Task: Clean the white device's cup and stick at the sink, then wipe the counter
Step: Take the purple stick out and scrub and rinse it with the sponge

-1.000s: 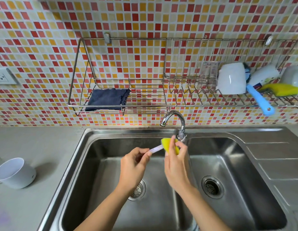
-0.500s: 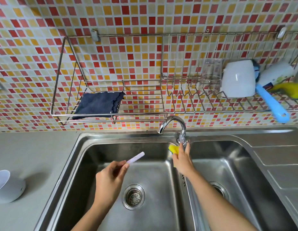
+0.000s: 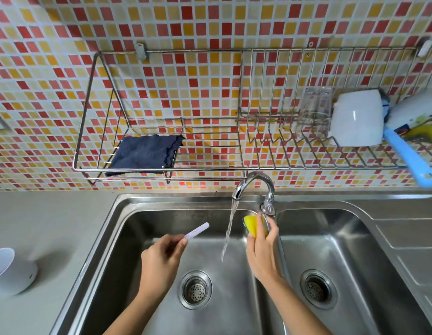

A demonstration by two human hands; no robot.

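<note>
My left hand (image 3: 160, 259) grips a thin white stick (image 3: 197, 230) over the left basin of the steel sink (image 3: 127, 235), its tip pointing up and to the right. My right hand (image 3: 261, 247) holds a yellow sponge (image 3: 253, 224) just below the tap handle (image 3: 268, 206). Water runs from the curved faucet (image 3: 252, 182) into the left basin, between the two hands. A white cup (image 3: 9, 272) lies tilted on the grey counter (image 3: 52, 226) at the far left.
A wire rack (image 3: 161, 169) on the tiled wall holds a dark blue cloth (image 3: 144, 153), a clear glass (image 3: 315, 114), a white cup (image 3: 357, 118), a blue-handled brush (image 3: 408, 160) and a yellow item (image 3: 425, 131). Each basin has a drain; a drainboard lies right.
The hands parted: the left drew the stick to the left, the right carried the sponge up to the tap handle. Water now flows from the faucet.
</note>
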